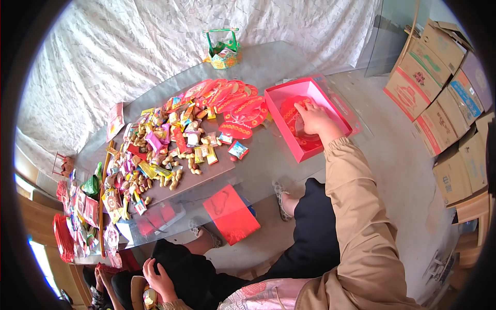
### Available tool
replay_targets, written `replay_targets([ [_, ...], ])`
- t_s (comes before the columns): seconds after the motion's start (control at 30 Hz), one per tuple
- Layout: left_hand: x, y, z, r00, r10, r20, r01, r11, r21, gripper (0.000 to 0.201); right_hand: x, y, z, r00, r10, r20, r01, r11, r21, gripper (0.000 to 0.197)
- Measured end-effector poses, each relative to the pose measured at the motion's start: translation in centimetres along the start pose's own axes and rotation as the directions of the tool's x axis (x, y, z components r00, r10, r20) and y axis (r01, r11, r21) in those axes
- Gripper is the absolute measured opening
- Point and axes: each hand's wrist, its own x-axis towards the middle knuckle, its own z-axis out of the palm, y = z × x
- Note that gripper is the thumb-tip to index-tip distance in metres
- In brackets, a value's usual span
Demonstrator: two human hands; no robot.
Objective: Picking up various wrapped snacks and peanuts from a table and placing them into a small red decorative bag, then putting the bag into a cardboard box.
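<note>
- Step in hand, my read: handling red paper cutouts in the box; placing vs. taking out, can't tell from this.
- R hand (pixel 316 119) at approx. 2 o'clock, inside the pink box (pixel 308 151), fingers over the red paper (pixel 290 113) on its floor.
- Paper's location: in the box, partly hidden under the hand; more red cutouts (pixel 247 116) overlap in a fan at 12 o'clock, outside the box & just beside it.
- R grip: fingers stretched out, touching the paper by the look of it; underside hidden, so can't tell if it's pinched or just pressed.
- Next move prob. calls for either flattening the paper w/ the fingertips, or a light edge pinch, then a lift clear of the box wall; thin stuff, could crease.
- R pose: tan sleeve (pixel 356 191) comes in from approx. 5 o'clock, arm reaching well out; back of hand up, fingers toward 10-11 o'clock.
- L hand (pixel 160 281) at 7 o'clock, low by the dark trousers (pixel 181 263), fingers bent, well away from the box; palm side hidden, can't tell if it grips anything.
- Sweets & peanuts (pixel 175 180) heaped around 9 o'clock, next to the fan.
</note>
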Motion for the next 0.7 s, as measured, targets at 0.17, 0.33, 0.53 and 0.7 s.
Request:
replay_targets([
  [0.17,1.7,1.4,0.7,0.999,0.046,0.002,-0.046,0.999,0.016,0.022,2.2,1.5,0.4,0.947,-0.053,-0.316,0.04,0.998,-0.05,0.09],
  [0.33,1.5,2.3,0.4,0.998,0.069,-0.005,-0.069,0.997,0.018,0.021,-1.7,1.3,-4.2,0.754,0.096,-0.65,0.178,0.922,0.343,0.038],
  [0.53,0.7,1.6,-0.7,0.995,0.088,-0.038,-0.086,0.995,0.05,0.027,-11.3,-4.4,-9.4,0.494,-0.048,-0.868,0.594,0.748,0.296,0.019],
  [0.7,1.6,5.9,-1.1,0.97,0.243,0.005,-0.241,0.963,-0.125,0.055,-15.7,-12.9,-5.5,0.612,-0.273,-0.743,0.768,0.43,0.475,0.015],
])
